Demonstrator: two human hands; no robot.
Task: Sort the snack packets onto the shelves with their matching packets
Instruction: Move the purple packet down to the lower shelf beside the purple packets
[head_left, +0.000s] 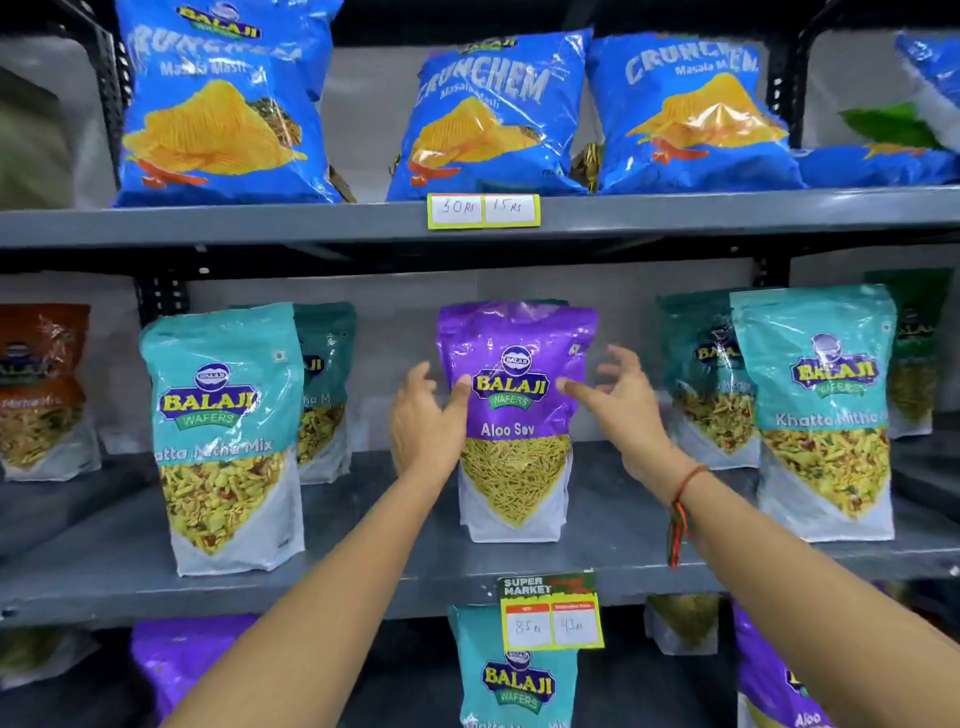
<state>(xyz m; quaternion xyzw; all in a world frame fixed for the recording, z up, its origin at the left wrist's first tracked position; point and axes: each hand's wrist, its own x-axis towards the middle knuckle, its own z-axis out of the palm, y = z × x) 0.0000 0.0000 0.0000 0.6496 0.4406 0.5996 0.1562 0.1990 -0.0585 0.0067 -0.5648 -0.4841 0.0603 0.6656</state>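
A purple plastic Aloo Sev pouch (511, 415) with a clear window of thin yellow strands stands upright on the grey metal middle shelf (389, 551), about midway along it and a little back from the front edge. The left hand (426, 415) is at the pouch's left side, thumb on its front by the logo and fingers (415, 384) loosely curved beside the edge. The right hand (618, 400) is at the right side, its thumb tip touching the front and the other fingers spread and lifted off the pack. A red and green thread (678, 514) circles the right wrist.

Teal Khatta Mitha Mix pouches (223, 436) stand toward the left end of the same shelf, and more teal pouches (821, 410) toward the right end. Blue Crunchem crisp bags (493, 114) line the upper shelf (260, 223). A yellow-edged price tag (550, 613) hangs from the middle shelf's front edge.
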